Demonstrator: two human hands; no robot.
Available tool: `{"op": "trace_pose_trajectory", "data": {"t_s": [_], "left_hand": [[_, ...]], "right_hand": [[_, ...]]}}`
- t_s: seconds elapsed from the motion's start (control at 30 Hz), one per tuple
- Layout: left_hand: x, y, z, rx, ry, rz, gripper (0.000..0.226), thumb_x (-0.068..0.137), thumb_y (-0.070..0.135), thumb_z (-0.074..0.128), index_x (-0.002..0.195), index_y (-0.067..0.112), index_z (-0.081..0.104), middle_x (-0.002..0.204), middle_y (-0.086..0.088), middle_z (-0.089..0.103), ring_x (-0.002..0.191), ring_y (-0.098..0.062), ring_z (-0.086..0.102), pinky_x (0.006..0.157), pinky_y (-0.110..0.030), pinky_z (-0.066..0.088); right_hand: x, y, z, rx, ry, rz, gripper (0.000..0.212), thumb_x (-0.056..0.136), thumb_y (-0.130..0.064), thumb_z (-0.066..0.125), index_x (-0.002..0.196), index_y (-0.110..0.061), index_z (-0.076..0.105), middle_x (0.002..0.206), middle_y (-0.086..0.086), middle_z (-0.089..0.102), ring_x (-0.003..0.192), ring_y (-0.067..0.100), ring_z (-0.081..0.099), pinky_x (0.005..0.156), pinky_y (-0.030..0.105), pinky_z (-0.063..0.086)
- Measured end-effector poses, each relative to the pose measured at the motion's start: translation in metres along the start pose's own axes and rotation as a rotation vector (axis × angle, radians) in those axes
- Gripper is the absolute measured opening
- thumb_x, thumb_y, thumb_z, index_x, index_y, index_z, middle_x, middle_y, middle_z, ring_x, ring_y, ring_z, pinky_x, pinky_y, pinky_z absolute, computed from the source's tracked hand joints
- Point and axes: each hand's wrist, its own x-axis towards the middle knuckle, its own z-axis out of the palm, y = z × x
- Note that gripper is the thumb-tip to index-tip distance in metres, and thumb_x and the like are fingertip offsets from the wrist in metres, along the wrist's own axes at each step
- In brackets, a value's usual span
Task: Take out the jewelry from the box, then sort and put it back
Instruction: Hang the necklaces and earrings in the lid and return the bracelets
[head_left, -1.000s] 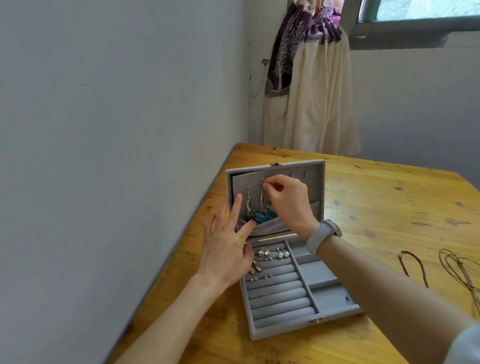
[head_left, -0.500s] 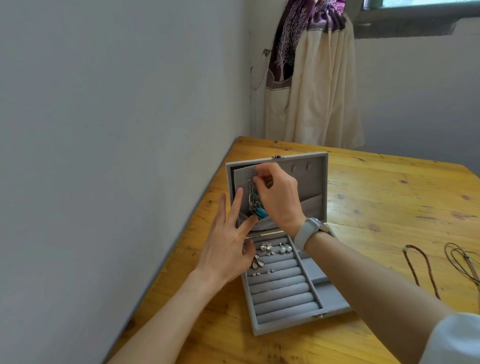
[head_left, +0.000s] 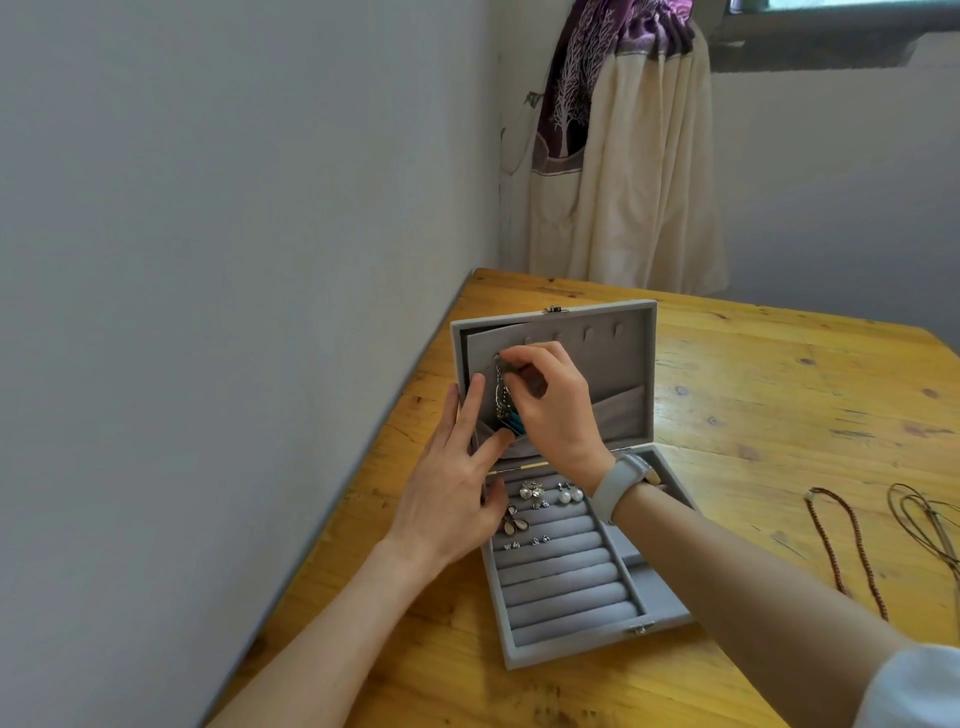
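As right hand (head_left: 553, 410) pinches earring (head_left: 503, 400), box (head_left: 571, 629) open

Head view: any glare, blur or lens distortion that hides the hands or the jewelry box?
Head view: soft daylight, a pale sheen on the table right of the jewelry box, wide-angle bending at the wall edge. Left hand and right hand sharp; the dangling earrings pinched at the lid are small and hard to read.

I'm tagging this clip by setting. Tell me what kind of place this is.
Most likely a room in a home, not a shop or workshop. A plain wooden table stands in the corner against bare painted walls, a patterned purple-and-cream curtain hangs by a window, and a grey jewelry box lies open on the table.
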Motion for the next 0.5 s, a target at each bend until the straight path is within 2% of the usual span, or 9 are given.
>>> {"op": "trace_pose_trajectory", "data": {"t_s": [0.1,0.23,0.37,0.5], "left_hand": [[0.000,-0.001,-0.001,-0.009,-0.002,0.007,0.044,0.082,0.015,0.056,0.125,0.026,0.050,0.150,0.011,-0.020,0.140,-0.017,-0.016,0.106,-0.037,0.038],[0.000,0.000,0.001,-0.002,0.059,0.007,0.035,0.083,0.013,0.055,0.117,0.020,0.052,0.153,0.004,-0.008,0.142,-0.019,-0.007,0.098,-0.037,0.046],[0.001,0.004,0.006,0.001,0.115,-0.004,0.039,0.081,0.006,0.058,0.119,0.015,0.052,0.154,-0.003,0.004,0.142,-0.024,0.005,0.096,-0.038,0.047],[0.002,0.002,0.008,0.069,0.121,-0.016,0.043,0.081,0.007,0.060,0.122,0.016,0.051,0.153,-0.004,0.007,0.140,-0.025,0.010,0.097,-0.042,0.046]], "right_hand": [[-0.007,0.002,-0.002,-0.006,-0.025,0.048,0.014,0.082,-0.004,0.061,0.096,-0.005,0.061,0.092,0.004,0.060,0.088,0.020,0.057,0.082,0.032,0.049],[-0.012,0.009,-0.008,-0.036,-0.084,0.043,0.006,0.083,-0.008,0.061,0.088,-0.005,0.061,0.084,0.001,0.059,0.078,0.015,0.057,0.074,0.030,0.050],[-0.026,0.018,-0.020,-0.242,-0.264,-0.064,0.015,0.088,-0.014,0.056,0.099,-0.007,0.063,0.092,0.007,0.067,0.085,0.023,0.061,0.077,0.043,0.050],[-0.036,0.016,-0.031,-0.380,-0.294,-0.188,0.030,0.089,-0.020,0.041,0.104,-0.006,0.064,0.098,0.010,0.065,0.091,0.026,0.058,0.079,0.038,0.050]]}}
